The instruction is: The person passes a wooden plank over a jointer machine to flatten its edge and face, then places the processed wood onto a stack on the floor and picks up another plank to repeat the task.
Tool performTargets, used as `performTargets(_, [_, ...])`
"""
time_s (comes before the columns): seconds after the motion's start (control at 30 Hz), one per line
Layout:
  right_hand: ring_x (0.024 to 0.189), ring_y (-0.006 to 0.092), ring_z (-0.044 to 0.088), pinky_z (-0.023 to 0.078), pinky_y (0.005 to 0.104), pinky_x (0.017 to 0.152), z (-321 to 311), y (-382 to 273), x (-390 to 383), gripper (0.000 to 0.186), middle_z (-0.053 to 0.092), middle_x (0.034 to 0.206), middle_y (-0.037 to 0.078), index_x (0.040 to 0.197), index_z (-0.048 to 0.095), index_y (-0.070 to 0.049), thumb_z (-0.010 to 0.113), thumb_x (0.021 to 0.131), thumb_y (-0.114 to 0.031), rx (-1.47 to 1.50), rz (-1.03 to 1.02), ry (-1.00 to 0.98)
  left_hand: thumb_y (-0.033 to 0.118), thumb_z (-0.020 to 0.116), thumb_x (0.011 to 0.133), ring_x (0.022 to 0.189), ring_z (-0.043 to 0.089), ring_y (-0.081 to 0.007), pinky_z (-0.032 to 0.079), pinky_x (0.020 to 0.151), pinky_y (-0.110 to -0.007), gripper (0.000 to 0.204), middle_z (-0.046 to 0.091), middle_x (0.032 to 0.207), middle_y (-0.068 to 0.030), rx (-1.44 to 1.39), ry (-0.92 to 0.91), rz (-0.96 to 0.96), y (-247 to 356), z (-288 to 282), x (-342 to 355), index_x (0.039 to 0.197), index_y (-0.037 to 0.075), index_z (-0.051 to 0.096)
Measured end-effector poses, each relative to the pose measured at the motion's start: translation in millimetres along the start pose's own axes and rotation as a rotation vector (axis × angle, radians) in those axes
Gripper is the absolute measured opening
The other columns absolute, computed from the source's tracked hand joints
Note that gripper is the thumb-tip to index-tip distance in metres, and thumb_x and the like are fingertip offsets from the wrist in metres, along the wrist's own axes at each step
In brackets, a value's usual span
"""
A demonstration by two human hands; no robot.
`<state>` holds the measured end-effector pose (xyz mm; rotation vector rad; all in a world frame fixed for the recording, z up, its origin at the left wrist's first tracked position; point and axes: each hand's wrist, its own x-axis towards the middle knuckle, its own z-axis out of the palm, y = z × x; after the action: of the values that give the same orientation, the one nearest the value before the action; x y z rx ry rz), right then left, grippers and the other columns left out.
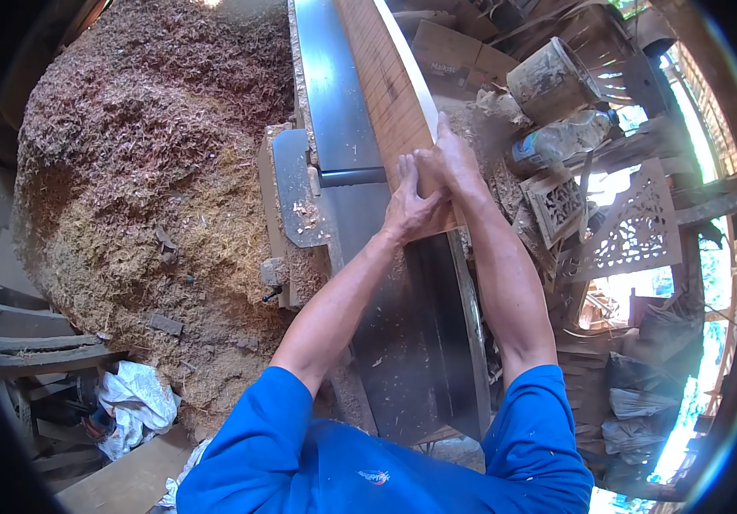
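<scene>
A long wooden board (390, 86) lies along the steel bed of a jointer (334, 86), its far end running out past the top of the view. At the board's near end, my left hand (414, 204) presses on its face, fingers pointing forward and thumb toward the other hand. My right hand (451, 163) grips the right edge close by, with a finger stretched along the pale edge. The two hands meet at the thumbs. To the left of the board, the dark cutter slot (353, 176) crosses the bed; the board covers the rest.
A large heap of wood shavings (154, 146) rises against the machine's left side. On the right are a dirty bucket (552, 81), a plastic bottle (565, 139) and a carved openwork panel (629, 227). A white sack (137, 407) lies at lower left.
</scene>
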<state>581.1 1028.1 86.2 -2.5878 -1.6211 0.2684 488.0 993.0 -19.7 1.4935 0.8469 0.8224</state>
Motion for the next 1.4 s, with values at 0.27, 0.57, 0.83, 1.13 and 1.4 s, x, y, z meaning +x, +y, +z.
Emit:
performTargets(0.27, [0.107,0.0437,0.065,0.051,0.0455,0.094,1.8,-2.8,14.9,0.089,0.065,0.110,0.034,0.150,0.026,0.002,0.071,0.079,-0.027,-0.002,-0.030,0.045,0.069,0.061,0.083,0.152,0.006,-0.0322,0.012,0.123,-0.036,0.117,0.007,0.162,-0.0277,0.497,0.292,0.298,-21.6,4.5,22.5,0.155,-0.004,0.006])
performTargets(0.57, [0.115,0.0408,0.062,0.050,0.0452,0.100,-0.6,-3.9,25.3,0.094,0.064,0.119,0.031,0.155,0.019,-0.002,0.073,0.084,-0.032,-0.016,-0.007,0.000,0.067,0.061,0.084,0.153,0.006,-0.0312,0.010,0.123,-0.035,0.114,0.008,0.162,-0.0273,0.004,0.012,0.058,-2.3,-4.1,25.0,0.155,-0.004,0.008])
performTargets(0.83, [0.113,0.0416,0.063,0.050,0.0452,0.099,1.8,-7.3,39.9,0.093,0.065,0.117,0.031,0.153,0.022,-0.001,0.075,0.083,-0.032,-0.006,-0.014,0.014,0.066,0.060,0.086,0.152,0.009,-0.0316,0.013,0.122,-0.034,0.112,0.009,0.162,-0.0274,-0.004,0.022,0.036,-4.4,-10.1,37.6,0.155,-0.004,0.008])
performTargets(1.13, [0.113,0.0404,0.064,0.050,0.0447,0.100,0.7,-16.5,50.0,0.092,0.065,0.118,0.030,0.153,0.022,-0.002,0.074,0.084,-0.031,-0.017,0.001,0.014,0.066,0.059,0.087,0.151,0.016,-0.0340,0.018,0.121,-0.035,0.109,0.012,0.161,-0.0283,0.038,0.039,0.064,-4.5,-15.2,47.1,0.156,-0.002,0.010])
performTargets(1.4, [0.111,0.0424,0.064,0.050,0.0441,0.097,-2.8,-15.4,55.7,0.091,0.064,0.116,0.032,0.152,0.024,0.002,0.073,0.080,-0.027,-0.013,0.000,0.008,0.066,0.058,0.087,0.150,0.016,-0.0352,0.018,0.121,-0.035,0.109,0.013,0.160,-0.0297,0.074,0.052,0.125,-10.5,-12.3,54.6,0.155,-0.003,0.011])
